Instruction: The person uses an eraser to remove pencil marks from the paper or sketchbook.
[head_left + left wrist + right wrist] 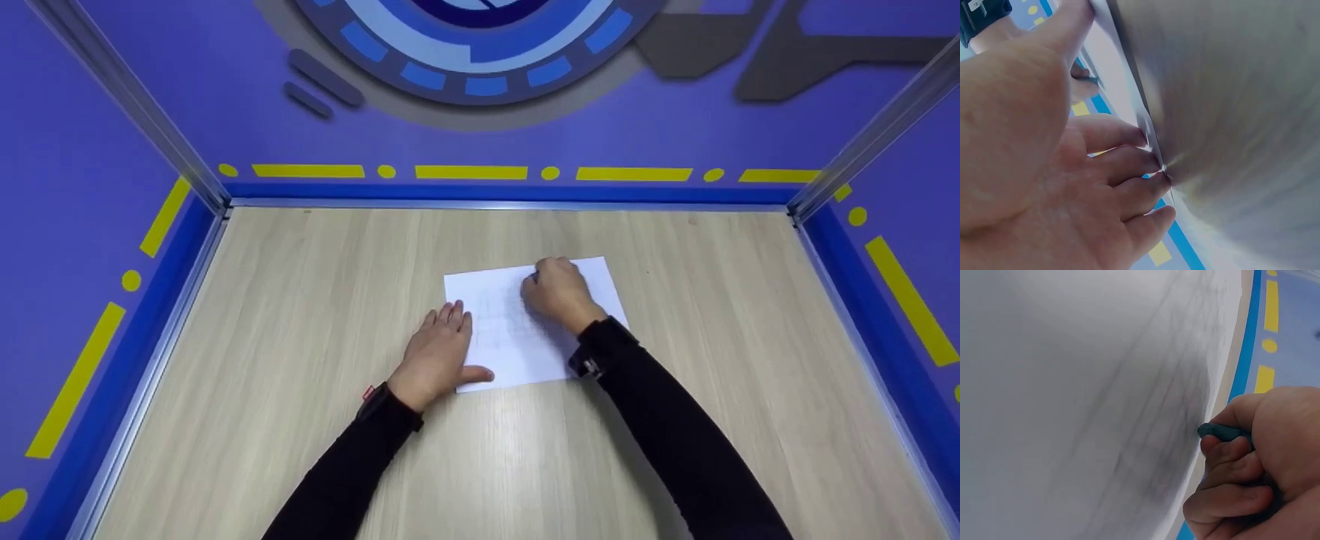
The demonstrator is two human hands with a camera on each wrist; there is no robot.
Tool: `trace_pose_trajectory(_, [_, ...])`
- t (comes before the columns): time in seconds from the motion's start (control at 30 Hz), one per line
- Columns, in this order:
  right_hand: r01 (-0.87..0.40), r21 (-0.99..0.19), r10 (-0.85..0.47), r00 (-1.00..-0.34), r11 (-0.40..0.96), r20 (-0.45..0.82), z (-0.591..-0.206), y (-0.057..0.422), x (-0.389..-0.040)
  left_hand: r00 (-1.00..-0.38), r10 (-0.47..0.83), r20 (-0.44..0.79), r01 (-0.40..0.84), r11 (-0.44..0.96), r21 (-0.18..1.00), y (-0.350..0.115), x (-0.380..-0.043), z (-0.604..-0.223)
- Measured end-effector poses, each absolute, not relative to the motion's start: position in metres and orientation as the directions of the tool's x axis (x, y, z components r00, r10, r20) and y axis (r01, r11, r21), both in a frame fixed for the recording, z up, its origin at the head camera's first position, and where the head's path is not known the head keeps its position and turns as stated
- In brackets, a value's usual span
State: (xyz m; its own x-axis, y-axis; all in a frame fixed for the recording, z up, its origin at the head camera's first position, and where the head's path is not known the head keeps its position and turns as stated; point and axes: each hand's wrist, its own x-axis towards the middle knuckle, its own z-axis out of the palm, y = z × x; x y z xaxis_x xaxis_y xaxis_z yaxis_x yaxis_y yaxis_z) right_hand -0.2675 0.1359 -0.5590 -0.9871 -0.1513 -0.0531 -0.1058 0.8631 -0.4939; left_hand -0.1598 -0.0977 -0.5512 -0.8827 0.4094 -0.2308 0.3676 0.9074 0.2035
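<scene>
A white sheet of paper (517,356) lies slightly turned on the wooden table, with faint grey lines and smudges on it. My left hand (435,356) rests flat along its left edge, fingers extended and thumb spread over the lower left corner. On the upper right part of the sheet, my right hand (559,291) pinches a dark teal stub (1221,432) with a blunt tip. Curled fingers cover most of the stub, so its exact kind cannot be told. Its tip is at the greyish, smudged lines (1151,396) in the right wrist view.
Light wood tabletop (300,315) surrounds the sheet. A blue-purple printed wall (465,142) with yellow dashes rises behind, and similar side panels (82,225) stand left and right. Metal rails (510,204) run along the table's edges. Dark bands circle both wrists.
</scene>
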Motion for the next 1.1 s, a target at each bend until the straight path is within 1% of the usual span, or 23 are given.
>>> trace_pose_trajectory(0.2, [-0.206, -0.47, -0.242, -0.97, 0.858, -0.018, -0.56, 0.079, -0.26, -0.887, 0.415, -0.201, 0.377, 0.904, 0.201, -0.098, -0.159, -0.551])
trace_pose_trajectory(0.3, [-0.23, -0.465, -0.272, -0.962, 0.855, -0.024, -0.563, 0.067, -0.258, -0.888, 0.418, -0.192, 0.384, 0.903, 0.192, -0.096, -0.159, -0.552])
trace_pose_trajectory(0.4, [-0.21, -0.457, -0.255, -0.966, 0.865, -0.039, -0.566, 0.074, -0.26, -0.886, 0.422, -0.192, 0.386, 0.901, 0.196, -0.095, -0.159, -0.551])
trace_pose_trajectory(0.63, [-0.14, -0.456, -0.161, -0.987, 0.879, -0.006, -0.563, 0.123, -0.269, -0.885, 0.406, -0.227, 0.368, 0.91, 0.192, -0.099, -0.158, -0.551])
trace_pose_trajectory(0.77, [-0.129, -0.466, -0.151, -0.988, 0.875, -0.009, -0.561, 0.136, -0.269, -0.884, 0.406, -0.231, 0.367, 0.91, 0.192, -0.101, -0.158, -0.551])
trace_pose_trajectory(0.87, [-0.153, -0.487, -0.182, -0.983, 0.86, -0.013, -0.57, 0.13, -0.273, -0.884, 0.408, -0.228, 0.37, 0.909, 0.191, -0.101, -0.157, -0.551])
trace_pose_trajectory(1.03, [-0.204, -0.519, -0.265, -0.963, 0.83, -0.045, -0.566, 0.095, -0.271, -0.889, 0.412, -0.197, 0.379, 0.907, 0.185, -0.099, -0.156, -0.55])
trace_pose_trajectory(1.07, [-0.205, -0.51, -0.271, -0.961, 0.835, -0.057, -0.556, 0.084, -0.266, -0.89, 0.413, -0.192, 0.381, 0.906, 0.185, -0.098, -0.157, -0.55])
trace_pose_trajectory(1.1, [-0.219, -0.507, -0.284, -0.957, 0.833, -0.053, -0.556, 0.079, -0.266, -0.89, 0.415, -0.189, 0.384, 0.905, 0.181, -0.097, -0.157, -0.55])
